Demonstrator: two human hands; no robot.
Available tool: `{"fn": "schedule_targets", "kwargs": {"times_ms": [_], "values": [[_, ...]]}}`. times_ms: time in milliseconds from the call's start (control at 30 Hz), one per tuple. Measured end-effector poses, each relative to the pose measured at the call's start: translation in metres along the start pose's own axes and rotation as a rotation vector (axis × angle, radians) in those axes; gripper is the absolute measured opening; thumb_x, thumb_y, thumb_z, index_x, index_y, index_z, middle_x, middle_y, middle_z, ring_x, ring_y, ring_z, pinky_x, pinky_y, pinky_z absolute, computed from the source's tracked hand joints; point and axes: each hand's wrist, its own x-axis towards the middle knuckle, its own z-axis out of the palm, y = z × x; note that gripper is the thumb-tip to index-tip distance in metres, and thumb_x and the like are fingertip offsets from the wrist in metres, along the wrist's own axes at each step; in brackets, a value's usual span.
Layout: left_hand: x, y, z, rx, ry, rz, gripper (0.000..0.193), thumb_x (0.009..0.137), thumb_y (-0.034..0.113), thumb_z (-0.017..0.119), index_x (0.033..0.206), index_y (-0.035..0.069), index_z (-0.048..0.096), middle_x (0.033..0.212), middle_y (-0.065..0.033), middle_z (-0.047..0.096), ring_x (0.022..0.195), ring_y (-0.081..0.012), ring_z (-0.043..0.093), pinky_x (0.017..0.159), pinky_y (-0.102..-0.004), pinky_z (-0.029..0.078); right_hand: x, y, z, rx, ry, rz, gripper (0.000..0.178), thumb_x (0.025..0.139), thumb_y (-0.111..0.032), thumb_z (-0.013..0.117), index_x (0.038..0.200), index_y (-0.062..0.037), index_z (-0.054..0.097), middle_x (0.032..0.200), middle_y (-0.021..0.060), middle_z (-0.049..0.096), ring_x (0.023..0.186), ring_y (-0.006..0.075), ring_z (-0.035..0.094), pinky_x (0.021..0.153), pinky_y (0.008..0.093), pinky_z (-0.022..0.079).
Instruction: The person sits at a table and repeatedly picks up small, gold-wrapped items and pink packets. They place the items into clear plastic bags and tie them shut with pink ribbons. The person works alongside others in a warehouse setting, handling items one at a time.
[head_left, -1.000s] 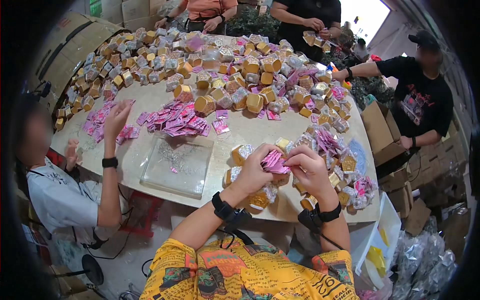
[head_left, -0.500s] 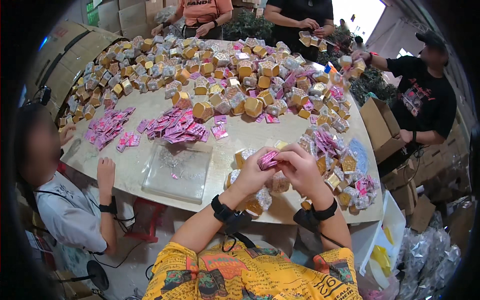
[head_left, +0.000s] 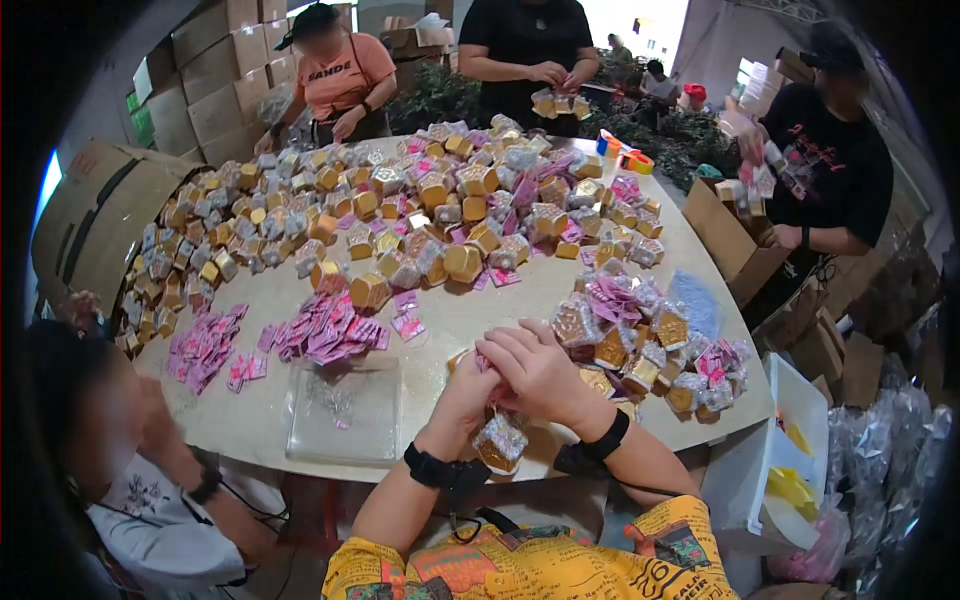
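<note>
Both hands meet over the near edge of the pale wooden worktop (head_left: 470,312), close to the body, probably so small work gets done within easy sight. Left hand (head_left: 462,398) is curled, with a sliver of the glossy pink printed card (head_left: 484,364) showing at its fingers; it seems to grip it, number of cards hidden. Right hand (head_left: 541,376) has bent fingers laid over the left's fingertips, likely to steady or work the same spot; whether it pinches anything, cannot tell.

Gold faceted box in clear bubbly wrap (head_left: 500,443) sits just below the hands, on the body side; can't tell if it hangs from them or rests on the worktop. Placed there, it looks handy for both.

Left of the hands: shallow clear plastic tray (head_left: 308,440) with thin pale strands, its walls likely keeping fine bits together. Beyond it, a loose pile of pink cards (head_left: 328,330), near enough to reach. Right of the hands: cluster of wrapped gold boxes (head_left: 650,345) with more pink cards on top, apparently grouped apart from the big heap of similar boxes (head_left: 440,205) beyond the hands.
</note>
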Motion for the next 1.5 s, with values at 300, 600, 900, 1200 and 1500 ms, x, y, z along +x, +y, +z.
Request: {"fn": "schedule_targets", "kwargs": {"times_ms": [300,600,900,1200,1500], "values": [[0.002,-0.006,-0.001,0.177,0.043,0.079,0.022,0.084,0.002,0.050,0.106,0.000,0.053,0.096,-0.0039,0.058,0.084,-0.0110,0.056,0.067,-0.0238,0.047,-0.002,0.004,0.008,0.010,0.067,0.039,0.062,0.059,-0.019,0.073,0.115,-0.0054,0.051,0.106,0.0112,0.058,0.101,0.0267,0.057,0.095,0.0446,0.037],[-0.008,-0.002,0.014,0.476,-0.043,0.261,0.014,0.084,0.004,0.058,0.096,-0.002,0.062,0.082,-0.0043,0.063,0.076,-0.0097,0.057,0.068,-0.0245,0.047,-0.014,0.028,-0.023,0.593,-0.063,0.225,0.046,0.066,-0.013,0.071,0.110,-0.0046,0.059,0.112,0.0125,0.053,0.104,0.0280,0.050,0.089,0.0374,0.041],[-0.007,0.000,0.016,0.692,-0.093,0.402,0.022,0.075,-0.001,0.064,0.097,0.001,0.064,0.085,-0.0070,0.063,0.078,-0.0121,0.058,0.071,-0.0263,0.045,-0.014,0.032,-0.026,0.427,0.077,0.112,0.016,0.064,-0.009,0.071,0.079,-0.0095,0.067,0.078,0.0043,0.057,0.079,0.0232,0.053,0.072,0.0344,0.039],[-0.007,-0.002,0.014,0.667,-0.078,0.399,0.024,0.074,-0.004,0.060,0.097,-0.001,0.063,0.084,-0.0072,0.062,0.076,-0.0117,0.057,0.071,-0.0254,0.045,-0.018,0.028,-0.022,0.363,0.134,0.116,0.021,0.063,-0.010,0.073,0.083,-0.0105,0.064,0.079,0.0043,0.056,0.079,0.0234,0.053,0.074,0.0347,0.038],[-0.009,-0.001,0.017,0.676,0.022,0.375,0.026,0.070,-0.004,0.057,0.096,-0.002,0.061,0.081,-0.0071,0.063,0.075,-0.0111,0.057,0.069,-0.0263,0.046,-0.020,0.013,-0.025,0.140,0.231,0.031,0.029,0.063,-0.011,0.074,0.088,-0.0124,0.060,0.087,0.0024,0.055,0.081,0.0225,0.053,0.077,0.0364,0.037]]}}
